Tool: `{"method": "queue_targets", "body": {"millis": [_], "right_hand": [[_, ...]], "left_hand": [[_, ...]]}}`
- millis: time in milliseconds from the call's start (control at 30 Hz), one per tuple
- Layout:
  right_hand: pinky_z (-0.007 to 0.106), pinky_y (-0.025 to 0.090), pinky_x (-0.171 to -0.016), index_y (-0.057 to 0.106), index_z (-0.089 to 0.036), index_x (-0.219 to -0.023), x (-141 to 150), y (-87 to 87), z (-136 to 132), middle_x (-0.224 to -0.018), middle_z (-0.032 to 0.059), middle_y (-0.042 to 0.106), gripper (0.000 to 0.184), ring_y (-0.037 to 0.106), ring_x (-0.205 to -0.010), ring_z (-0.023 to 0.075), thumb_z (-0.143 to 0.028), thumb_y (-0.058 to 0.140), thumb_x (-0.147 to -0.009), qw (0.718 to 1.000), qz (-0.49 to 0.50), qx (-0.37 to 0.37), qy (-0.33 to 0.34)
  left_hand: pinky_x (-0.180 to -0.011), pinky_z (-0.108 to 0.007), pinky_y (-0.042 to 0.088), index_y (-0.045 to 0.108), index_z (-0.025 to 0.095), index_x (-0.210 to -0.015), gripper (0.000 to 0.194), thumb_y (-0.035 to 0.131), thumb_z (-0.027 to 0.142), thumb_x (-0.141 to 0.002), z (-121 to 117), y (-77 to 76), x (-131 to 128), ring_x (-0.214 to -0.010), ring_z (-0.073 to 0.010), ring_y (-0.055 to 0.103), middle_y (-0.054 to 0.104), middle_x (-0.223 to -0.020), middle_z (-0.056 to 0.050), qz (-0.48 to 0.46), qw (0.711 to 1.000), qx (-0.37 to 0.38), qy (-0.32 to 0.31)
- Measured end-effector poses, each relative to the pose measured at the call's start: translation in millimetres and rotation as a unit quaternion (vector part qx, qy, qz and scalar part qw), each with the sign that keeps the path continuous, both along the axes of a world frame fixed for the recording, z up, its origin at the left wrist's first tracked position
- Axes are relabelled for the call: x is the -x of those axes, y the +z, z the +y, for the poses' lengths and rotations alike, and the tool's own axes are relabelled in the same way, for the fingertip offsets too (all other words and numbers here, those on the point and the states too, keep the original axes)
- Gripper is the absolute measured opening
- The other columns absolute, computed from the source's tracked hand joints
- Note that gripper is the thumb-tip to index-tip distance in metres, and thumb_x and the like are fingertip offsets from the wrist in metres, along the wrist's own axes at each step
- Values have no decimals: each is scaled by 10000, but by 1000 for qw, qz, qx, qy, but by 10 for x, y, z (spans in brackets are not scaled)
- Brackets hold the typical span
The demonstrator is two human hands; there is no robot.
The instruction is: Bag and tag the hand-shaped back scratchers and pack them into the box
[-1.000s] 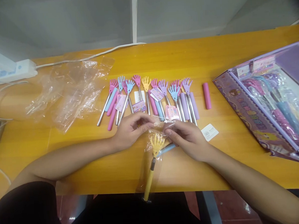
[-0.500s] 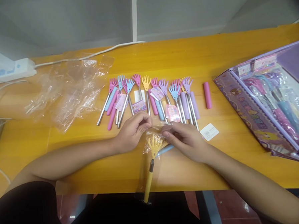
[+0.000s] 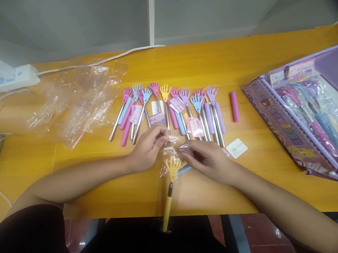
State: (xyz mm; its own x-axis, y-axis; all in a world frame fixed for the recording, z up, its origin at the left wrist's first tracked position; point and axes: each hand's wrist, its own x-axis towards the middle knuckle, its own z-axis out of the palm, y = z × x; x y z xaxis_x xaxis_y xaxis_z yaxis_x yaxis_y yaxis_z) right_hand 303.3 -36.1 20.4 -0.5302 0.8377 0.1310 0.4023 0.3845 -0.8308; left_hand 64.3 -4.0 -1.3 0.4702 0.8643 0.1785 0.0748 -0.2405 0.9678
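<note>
My left hand [image 3: 149, 147] and my right hand [image 3: 206, 158] meet at the middle of the yellow table [image 3: 76, 191]. Both pinch the top of a clear plastic sleeve [image 3: 173, 149]. Inside the sleeve lies a yellow hand-shaped back scratcher [image 3: 171, 183], its handle hanging past the table's near edge. A light blue handle [image 3: 185, 170] pokes out from under my right hand. Just beyond my hands lies a row of several pink, blue, purple and yellow scratchers [image 3: 173, 109] with metal shafts and paper tags.
Crumpled clear sleeves [image 3: 77, 101] lie at the left. A white power strip [image 3: 6, 76] with its cable sits at the far left. A loose pink grip [image 3: 235, 106] and a white card [image 3: 236, 148] lie right of the row. A purple display box [image 3: 304, 112] of wrapped scratchers stands at the right.
My hands have drawn closer together on the sleeve's top, my right hand shifting slightly left. The yellow scratcher has slid a little left and away from me with the sleeve.
</note>
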Motion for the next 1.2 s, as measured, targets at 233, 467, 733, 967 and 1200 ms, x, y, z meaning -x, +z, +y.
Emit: {"method": "queue_targets", "body": {"millis": [233, 467, 733, 967, 1200], "right_hand": [[242, 388, -557, 607, -221, -897, 8, -31, -5, -692, -33, 608, 174, 508, -570, 101, -261, 580, -1064, 1000, 6, -3, 14], [243, 410, -561, 637, -211, -944, 5, -32, -24, -722, -24, 636, 135, 541, -579, 103, -250, 581, -1060, 1000, -1, 0, 31], [215, 432, -551, 648, -212, -1024, -22, -19, -30, -741, -31, 656, 98, 567, -587, 93, -280, 598, -1073, 1000, 17, 15, -9], [230, 424, -579, 641, -217, -937, -6, -24, 1, -736, -30, 649, 147, 562, -606, 99, -232, 590, -1074, 998, 10, -44, -39], [251, 413, -556, 640, -216, -875, -17, -1, 5, -690, -20, 630, 224, 552, -590, 118, -271, 574, -1081, 997, 20, -22, -66]], "left_hand": [[-786, -317, 554, 554, 207, -970, 254, 492, 394, -1130, 12, -12, -4, -892, -171, 591, 571, -1031, -63, -13, 1000, -11, 11], [-729, -287, 572, 558, 200, -1023, 264, 541, 447, -1113, 60, -23, -37, -781, -130, 633, 626, -966, -40, -108, 992, 68, 13], [-728, -230, 587, 557, 206, -1054, 191, 631, 380, -1082, 18, -50, -34, -766, -106, 652, 615, -883, 0, -122, 988, 96, 19], [-751, -222, 602, 582, 200, -1101, 168, 628, 360, -1080, -22, -26, -8, -784, -98, 674, 624, -952, -8, -82, 992, 91, -8], [-799, -247, 590, 576, 207, -1178, 166, 559, 360, -1117, -25, -57, 9, -843, -119, 681, 645, -946, -20, -111, 988, 96, -45]]}}
